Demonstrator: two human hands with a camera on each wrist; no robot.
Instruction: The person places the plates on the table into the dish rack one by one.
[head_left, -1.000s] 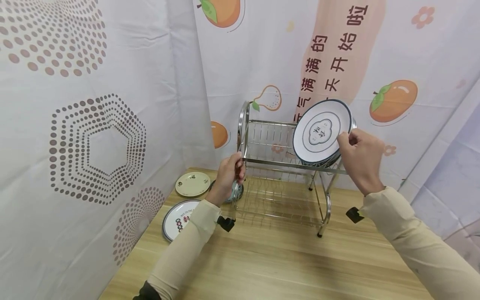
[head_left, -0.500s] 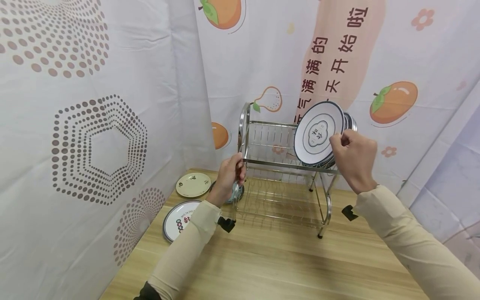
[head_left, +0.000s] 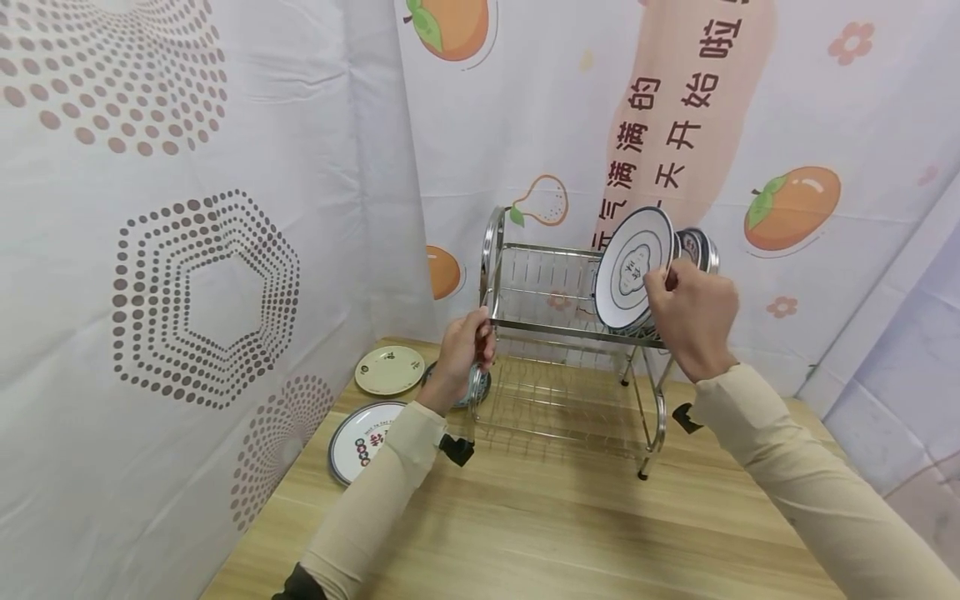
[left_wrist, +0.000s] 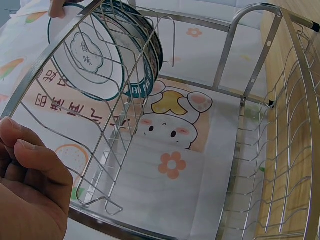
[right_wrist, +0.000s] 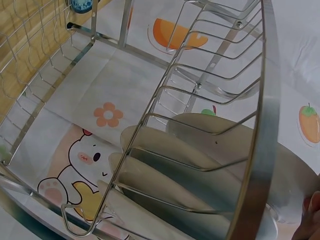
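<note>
My right hand (head_left: 693, 317) pinches the right edge of a white plate (head_left: 630, 267) with a dark rim and characters in its middle. This plate stands tilted on the top tier of a metal dish rack (head_left: 555, 327), towards the right. More plates (head_left: 696, 243) stand upright behind it, also seen as a row of pale plate backs (right_wrist: 170, 175) between the wires in the right wrist view. My left hand (head_left: 459, 358) grips the rack's front left corner; its curled fingers (left_wrist: 37, 160) show beside the rail in the left wrist view.
On the wooden table (head_left: 525, 533), left of the rack, lie a cream plate (head_left: 389, 370), a white plate with red print (head_left: 363, 442) and a blue dish (head_left: 480, 387) partly behind my left hand. Printed curtains (head_left: 525, 100) hang behind and to the left.
My right hand has moved left, and the plate it pinches has shifted and turned more edge-on. More of the plates behind it now show. My left hand stays on the rack.
</note>
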